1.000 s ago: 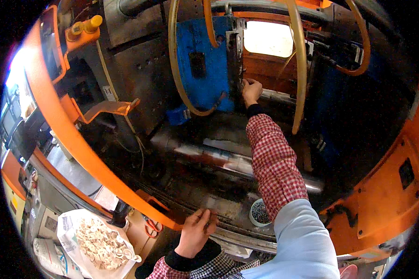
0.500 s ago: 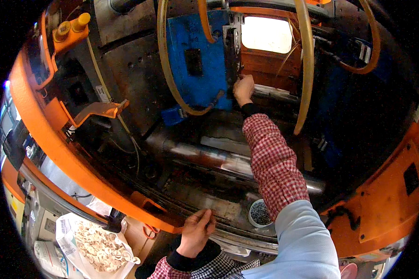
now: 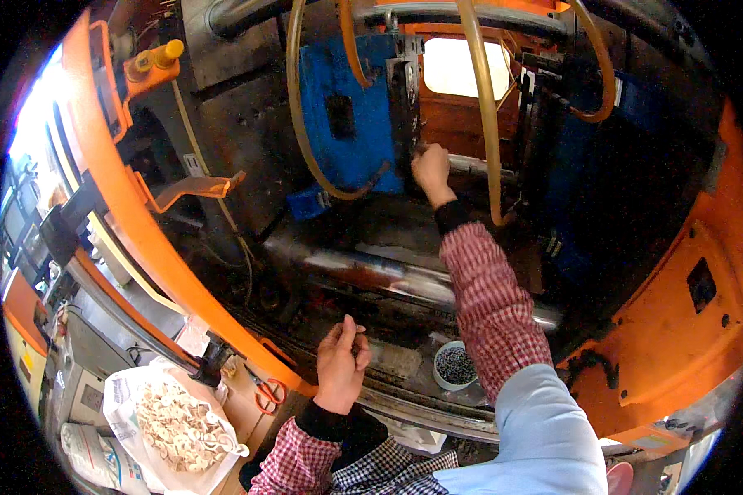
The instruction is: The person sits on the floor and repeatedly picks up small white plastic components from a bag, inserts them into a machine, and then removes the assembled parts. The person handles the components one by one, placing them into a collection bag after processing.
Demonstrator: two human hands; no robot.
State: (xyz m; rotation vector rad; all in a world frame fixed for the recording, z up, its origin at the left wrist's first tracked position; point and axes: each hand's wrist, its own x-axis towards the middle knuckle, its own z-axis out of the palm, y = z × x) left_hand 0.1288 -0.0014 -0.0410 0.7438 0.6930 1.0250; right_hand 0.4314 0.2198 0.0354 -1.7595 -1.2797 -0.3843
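My right hand (image 3: 432, 172) reaches deep into the machine, against the dark inner face (image 3: 404, 107) of the blue mould block (image 3: 371, 107). Its fingers are curled closed; whatever lies in them is hidden. My left hand (image 3: 341, 370) is raised above the machine's near ledge, palm partly turned up. Its fingers are bent in towards the thumb, and any small thing between them is too small to make out. A white cup (image 3: 439, 377) of small dark pieces stands on the ledge, beside my right forearm.
Hoses (image 3: 489, 124) loop down around my right hand. A shiny steel bar (image 3: 363, 272) crosses below. The orange frame (image 3: 165, 239) curves along the left. Outside it are a bag (image 3: 124, 396) of cream-coloured parts and red-handled scissors (image 3: 271, 398). Another blue block (image 3: 565, 214) stands right.
My left hand has lifted and moved inward from the orange frame's edge, its palm turning up. My right hand stays at the mould face, a little lower. The whole view has shifted slightly.
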